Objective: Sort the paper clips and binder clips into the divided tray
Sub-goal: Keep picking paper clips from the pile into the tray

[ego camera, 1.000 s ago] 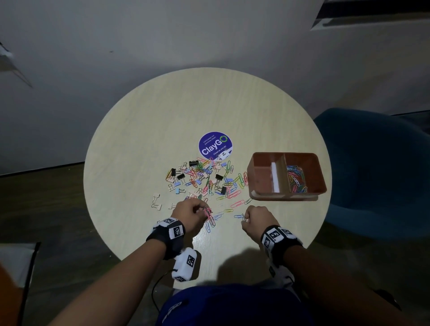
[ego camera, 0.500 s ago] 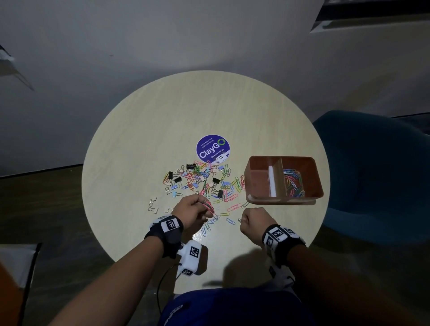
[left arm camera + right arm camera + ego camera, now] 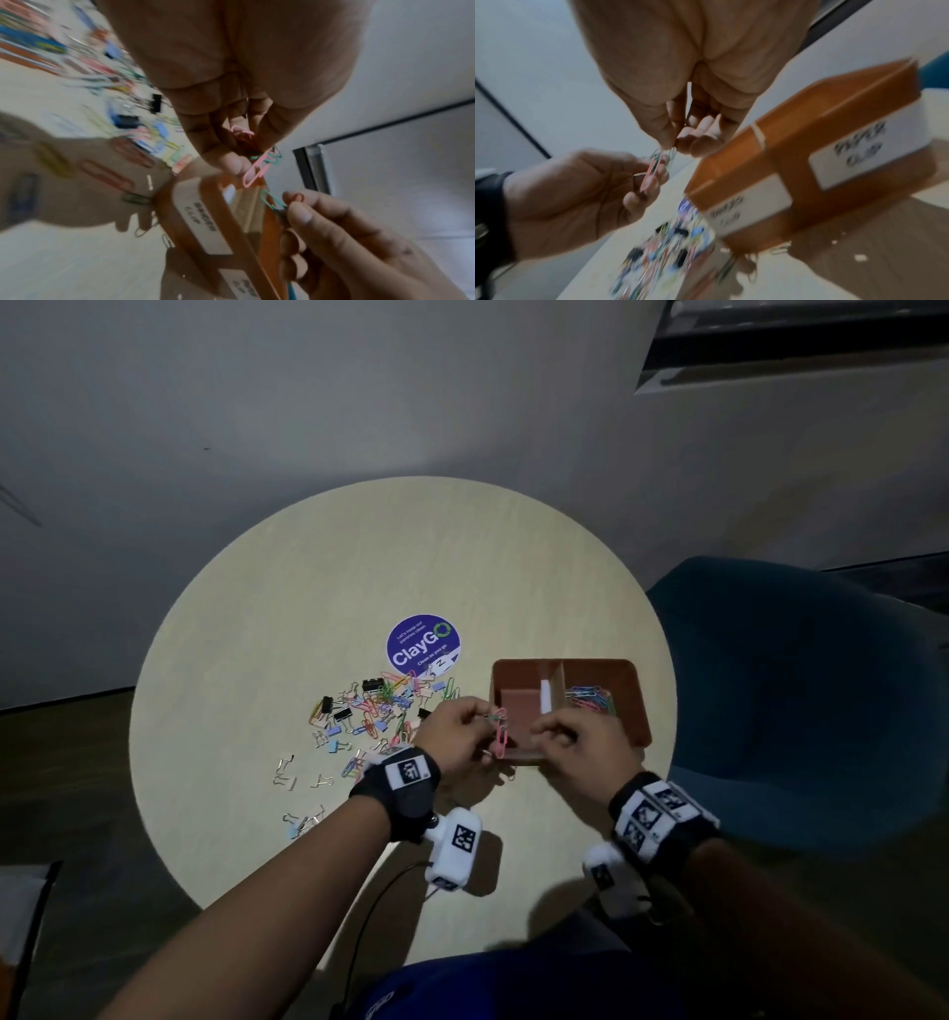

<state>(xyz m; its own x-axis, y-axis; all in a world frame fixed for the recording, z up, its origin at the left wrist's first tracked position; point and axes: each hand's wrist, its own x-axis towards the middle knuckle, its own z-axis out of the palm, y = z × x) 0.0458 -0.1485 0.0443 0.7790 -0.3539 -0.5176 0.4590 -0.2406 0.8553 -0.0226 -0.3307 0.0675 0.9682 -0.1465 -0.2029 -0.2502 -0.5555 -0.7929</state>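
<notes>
Left hand [image 3: 454, 737] pinching pink paper clips [image 3: 499, 737]. Right hand [image 3: 580, 744] pinching a green clip [image 3: 272, 202]. Both over tray [image 3: 634, 706] at 4 o'clock on surface [image 3: 308, 588].

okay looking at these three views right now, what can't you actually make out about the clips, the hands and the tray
- How many paper clips the left hand pinches: a pink one shows, the rest bunch behind its fingers.
- Right hand's hold: the left wrist view shows a green clip, more may sit inside the curled fingers.
- Tray near edge: head view, both hands cover it.
- Tray labels: blurred in both wrist views.
- Loose pile: motion-blurred in the wrist views, too small to count in the head view.
</notes>
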